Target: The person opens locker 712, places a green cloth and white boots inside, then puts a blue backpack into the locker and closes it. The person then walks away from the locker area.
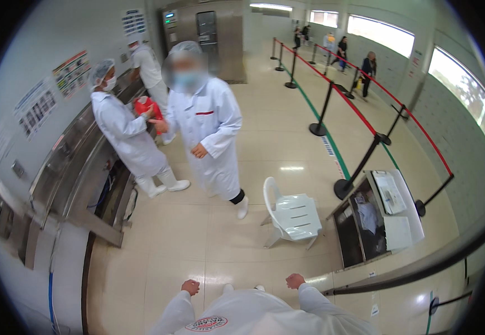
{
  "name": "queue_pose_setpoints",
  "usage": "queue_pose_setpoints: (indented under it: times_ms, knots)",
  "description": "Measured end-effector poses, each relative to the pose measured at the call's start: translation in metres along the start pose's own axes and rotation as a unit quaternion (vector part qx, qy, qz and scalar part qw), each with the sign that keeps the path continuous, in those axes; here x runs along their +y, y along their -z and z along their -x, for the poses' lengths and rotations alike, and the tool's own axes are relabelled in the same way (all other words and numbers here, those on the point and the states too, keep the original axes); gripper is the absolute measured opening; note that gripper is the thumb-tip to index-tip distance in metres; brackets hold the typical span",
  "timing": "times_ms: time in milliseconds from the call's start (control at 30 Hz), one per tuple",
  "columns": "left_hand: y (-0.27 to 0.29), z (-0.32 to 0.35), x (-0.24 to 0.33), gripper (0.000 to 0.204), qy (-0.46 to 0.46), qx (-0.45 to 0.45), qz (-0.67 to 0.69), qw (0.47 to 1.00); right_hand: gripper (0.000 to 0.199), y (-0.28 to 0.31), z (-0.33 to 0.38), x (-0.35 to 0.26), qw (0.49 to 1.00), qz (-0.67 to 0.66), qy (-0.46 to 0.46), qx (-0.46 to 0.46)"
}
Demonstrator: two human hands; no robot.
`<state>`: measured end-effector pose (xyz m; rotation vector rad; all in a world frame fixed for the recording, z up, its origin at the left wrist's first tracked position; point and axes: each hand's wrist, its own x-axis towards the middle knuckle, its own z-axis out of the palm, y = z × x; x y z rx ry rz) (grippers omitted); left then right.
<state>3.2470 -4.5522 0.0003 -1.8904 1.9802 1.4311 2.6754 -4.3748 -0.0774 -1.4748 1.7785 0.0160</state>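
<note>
My left hand (190, 287) and my right hand (295, 280) hang low at the bottom of the view, both curled into loose fists with nothing in them. White coat sleeves cover my forearms. Between the hands I see the front of my white coat (237, 315) and the tips of my white shoes (243, 288). The nearest thing is a white plastic chair (290, 215) on the beige floor, ahead of my right hand and apart from it.
A person in a white coat and hairnet (206, 125) stands facing me. Two more coated people (125, 134) are at a long steel sink (72, 167) on the left. A red-belt barrier line (359, 114) and a steel counter (376, 218) stand right.
</note>
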Motion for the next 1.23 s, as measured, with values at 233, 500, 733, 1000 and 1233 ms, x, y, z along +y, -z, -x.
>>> queue_pose_setpoints:
  times_ms: [233, 500, 733, 1000, 1233]
  knots:
    - [0.058, 0.032, -0.073, 0.029, 0.235, 0.022, 0.276, 0.932, 0.017, 0.025, 0.027, -0.036, 0.992, -0.102, -0.068, -0.002]
    - [0.295, 0.121, -0.173, 0.091, 0.260, 0.259, -0.134, 0.920, 0.034, 0.152, 0.163, 0.150, 0.891, 0.429, -0.144, -0.039]
    - [0.486, 0.231, -0.155, 0.104, 0.328, 0.455, -0.034, 0.827, 0.037, 0.299, 0.270, 0.163, 0.825, -0.020, -0.486, 0.288]
    - [0.486, 0.202, -0.125, 0.111, 0.265, 0.479, 0.042, 0.836, 0.030, 0.337, 0.331, 0.175, 0.830, -0.074, -0.440, 0.334]
    - [0.497, 0.194, -0.158, 0.110, 0.309, 0.495, -0.031, 0.811, 0.027, 0.292, 0.282, 0.131, 0.780, -0.315, -0.458, 0.288]
